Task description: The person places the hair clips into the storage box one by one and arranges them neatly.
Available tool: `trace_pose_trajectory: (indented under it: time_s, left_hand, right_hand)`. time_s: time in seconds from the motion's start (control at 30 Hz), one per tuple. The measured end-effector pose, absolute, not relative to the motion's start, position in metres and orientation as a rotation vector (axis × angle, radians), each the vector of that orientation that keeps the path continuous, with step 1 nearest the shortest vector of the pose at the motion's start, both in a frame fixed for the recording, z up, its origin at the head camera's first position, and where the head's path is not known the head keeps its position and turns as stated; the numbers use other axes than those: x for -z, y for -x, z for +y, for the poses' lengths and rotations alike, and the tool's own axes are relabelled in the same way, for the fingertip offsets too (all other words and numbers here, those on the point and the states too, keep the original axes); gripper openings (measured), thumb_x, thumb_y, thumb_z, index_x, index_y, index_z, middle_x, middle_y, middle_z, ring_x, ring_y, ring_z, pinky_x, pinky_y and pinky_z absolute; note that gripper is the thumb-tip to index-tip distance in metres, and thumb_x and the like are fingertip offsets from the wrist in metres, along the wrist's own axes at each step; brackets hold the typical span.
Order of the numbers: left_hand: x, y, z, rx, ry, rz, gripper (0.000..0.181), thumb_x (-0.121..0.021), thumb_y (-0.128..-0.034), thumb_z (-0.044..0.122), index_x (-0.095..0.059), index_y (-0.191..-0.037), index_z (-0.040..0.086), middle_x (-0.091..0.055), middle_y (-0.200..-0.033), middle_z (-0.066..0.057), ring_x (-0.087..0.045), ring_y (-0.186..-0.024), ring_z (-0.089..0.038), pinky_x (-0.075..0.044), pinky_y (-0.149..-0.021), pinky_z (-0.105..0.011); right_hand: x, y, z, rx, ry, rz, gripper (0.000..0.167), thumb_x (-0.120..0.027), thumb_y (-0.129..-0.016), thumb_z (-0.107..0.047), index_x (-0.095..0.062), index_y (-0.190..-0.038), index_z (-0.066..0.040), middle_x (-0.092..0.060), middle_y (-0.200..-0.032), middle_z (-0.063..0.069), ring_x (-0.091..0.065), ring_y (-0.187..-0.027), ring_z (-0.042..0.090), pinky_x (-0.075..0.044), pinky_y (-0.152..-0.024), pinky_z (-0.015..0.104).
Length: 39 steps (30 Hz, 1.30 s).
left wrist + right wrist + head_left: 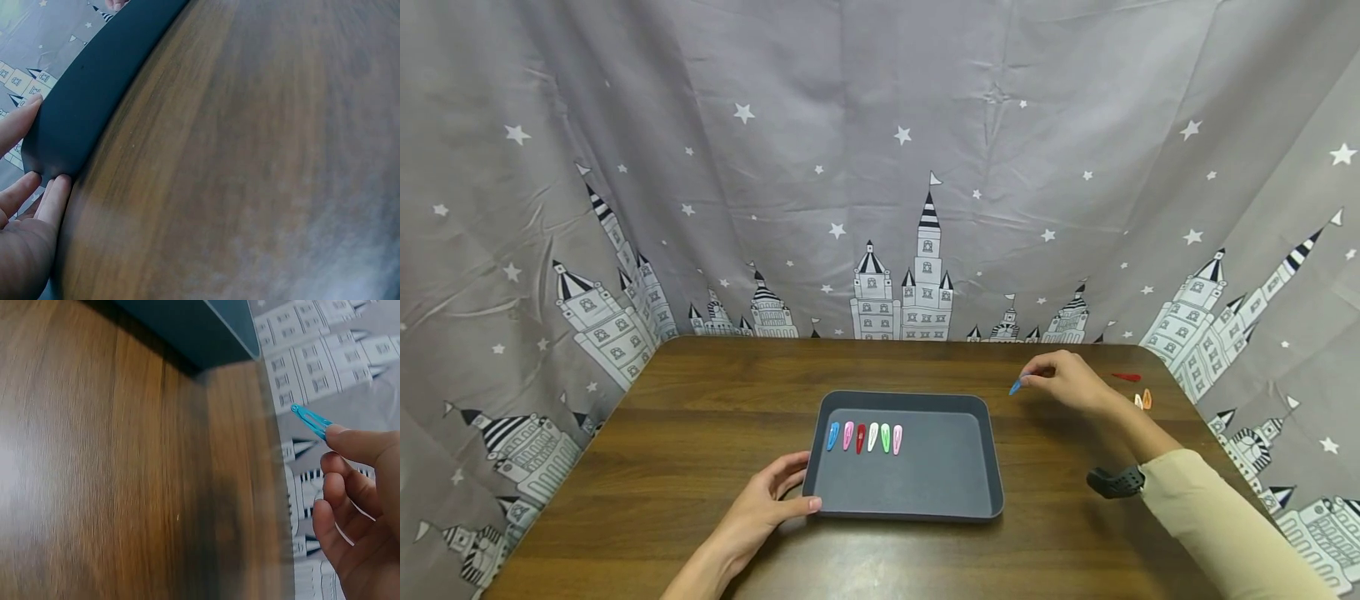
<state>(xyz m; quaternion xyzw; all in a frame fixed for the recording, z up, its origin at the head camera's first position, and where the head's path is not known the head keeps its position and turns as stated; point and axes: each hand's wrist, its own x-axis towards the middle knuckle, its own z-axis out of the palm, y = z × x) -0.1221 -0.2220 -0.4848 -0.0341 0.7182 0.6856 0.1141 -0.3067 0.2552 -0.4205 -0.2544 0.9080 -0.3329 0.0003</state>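
Observation:
My right hand (1063, 379) pinches a blue snap hair clip (310, 421) between thumb and fingertips, above the table to the right of the tray. The clip's rounded end sticks out from the fingers in the right wrist view. A dark grey tray (910, 492) lies on the table. At its front left corner my left hand (765, 500) holds it, thumb and fingers against its walls. Inside, along the tray's left and middle, runs a row of several hair clips: blue (833, 436), pink (847, 435), red (861, 438), white (872, 437), green (886, 437) and light pink (897, 439).
Beyond my right forearm, on the table's right side, lie a red clip (1126, 377), a white clip (1138, 402) and an orange clip (1147, 399). A grey curtain (880, 100) printed with castles and stars hangs behind the brown wooden table (715, 417).

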Motion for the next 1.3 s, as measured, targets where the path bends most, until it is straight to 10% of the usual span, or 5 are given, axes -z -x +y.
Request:
trace_pose_trajectory:
  time_s: [1.3]
  left_hand:
    - [0.485,0.121,-0.222,-2.007,0.1,2.104,0.074,-0.086,-0.0846,0.009,-0.049,-0.148,0.002,-0.049,-0.152,-0.016,-0.041,-0.142,-0.035,-0.038,-0.108,-0.044]
  right_hand:
    - [0.437,0.293,0.11,0.856,1.272,2.378,0.006,-0.075,-0.093,-0.007,-0.075,-0.088,-0.01,-0.066,-0.076,-0.012,-0.058,-0.069,0.003,-0.047,-0.064,0.024]
